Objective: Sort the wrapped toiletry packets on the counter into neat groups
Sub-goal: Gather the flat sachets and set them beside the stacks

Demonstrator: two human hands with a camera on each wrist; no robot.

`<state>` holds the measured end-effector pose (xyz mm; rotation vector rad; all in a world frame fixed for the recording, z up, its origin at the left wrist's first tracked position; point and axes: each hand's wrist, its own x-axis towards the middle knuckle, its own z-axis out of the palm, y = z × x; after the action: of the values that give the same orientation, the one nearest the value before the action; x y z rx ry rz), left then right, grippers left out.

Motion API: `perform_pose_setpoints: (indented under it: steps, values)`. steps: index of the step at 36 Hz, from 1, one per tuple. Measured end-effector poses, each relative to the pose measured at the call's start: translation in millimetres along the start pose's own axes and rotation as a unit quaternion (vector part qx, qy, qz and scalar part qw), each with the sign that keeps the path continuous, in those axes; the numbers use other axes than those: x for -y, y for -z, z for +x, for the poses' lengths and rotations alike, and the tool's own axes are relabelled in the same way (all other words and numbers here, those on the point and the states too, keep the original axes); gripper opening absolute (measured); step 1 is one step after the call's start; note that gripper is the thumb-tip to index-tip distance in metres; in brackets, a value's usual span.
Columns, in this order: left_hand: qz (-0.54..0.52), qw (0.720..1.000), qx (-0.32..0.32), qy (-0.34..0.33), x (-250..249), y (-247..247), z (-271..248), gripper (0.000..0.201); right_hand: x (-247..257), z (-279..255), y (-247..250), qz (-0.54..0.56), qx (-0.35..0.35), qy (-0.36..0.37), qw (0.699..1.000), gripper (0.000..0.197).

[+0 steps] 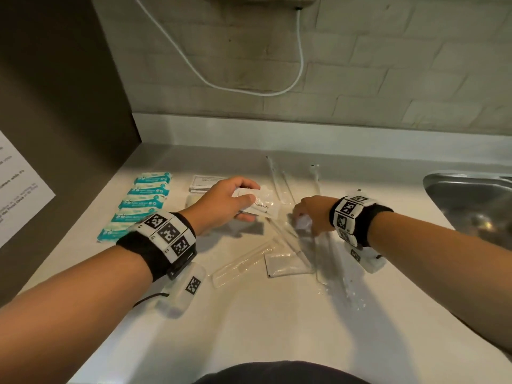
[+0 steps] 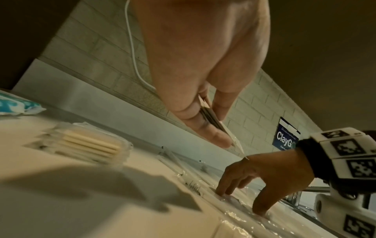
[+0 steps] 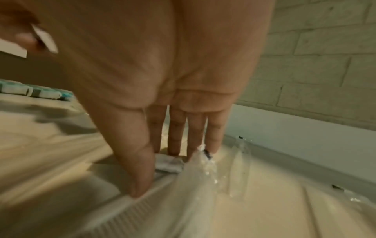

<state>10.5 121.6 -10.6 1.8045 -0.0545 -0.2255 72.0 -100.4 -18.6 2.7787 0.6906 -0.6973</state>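
My left hand hovers above the counter and grips a few flat white toothpaste packets between thumb and fingers. The left wrist view shows those packets edge-on in the left hand. My right hand reaches down into a loose pile of clear-wrapped toothbrushes. Its straight fingers touch a small white packet, while the thumb presses on a wrapper beside it. A row of teal packets lies at the left.
A pack of cotton swabs and a stack of flat white sachets lie behind my left hand. A steel sink opens at the right. A dark panel with a paper notice bounds the left. A white cable hangs on the wall.
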Motion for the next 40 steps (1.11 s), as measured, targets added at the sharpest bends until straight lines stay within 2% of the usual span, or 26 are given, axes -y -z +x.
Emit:
perform_pose_setpoints:
  steps: [5,9,16,19,22,25,32,35,37,40]
  values:
    - [0.002,1.0,-0.004,-0.001,-1.1,-8.0,9.2,0.021,-6.3,7.9,-8.0,-0.017,-0.039,0.02,0.999,0.047]
    - [0.013,1.0,-0.008,0.015,0.2,-9.2,13.4,0.021,-5.4,4.4,-3.6,-0.037,-0.029,0.05,0.998,0.037]
    - [0.024,0.995,-0.004,0.097,3.2,-4.0,10.7,0.022,-21.9,4.8,17.8,0.125,-0.116,0.028,0.985,0.03]
    - [0.028,0.993,0.001,0.114,4.2,-2.9,7.3,0.021,-20.1,3.3,27.1,0.159,-0.123,0.024,0.979,0.032]
    - [0.024,0.992,0.0,0.125,6.3,-2.5,4.0,0.021,-10.4,0.9,34.6,0.202,-0.128,0.03,0.97,0.031]
    - [0.017,0.992,-0.004,0.124,10.5,-1.5,-0.2,0.021,6.4,-1.8,39.2,0.237,-0.13,0.064,0.961,0.022]
    - [-0.062,0.989,-0.037,0.127,11.4,7.8,-8.6,0.024,58.9,-2.4,35.9,0.184,-0.161,0.149,0.958,0.003]
    - [-0.086,0.988,-0.035,0.12,11.7,14.9,-16.5,0.025,70.6,2.5,30.9,0.193,-0.19,0.142,0.952,0.003]
    - [-0.093,0.988,-0.031,0.122,15.6,19.3,-20.8,0.028,74.9,4.9,27.9,0.205,-0.201,0.135,0.948,0.011]
    - [-0.091,0.985,0.006,0.143,21.0,24.2,-29.1,0.04,84.0,7.5,21.7,0.211,-0.21,0.133,0.945,0.02]
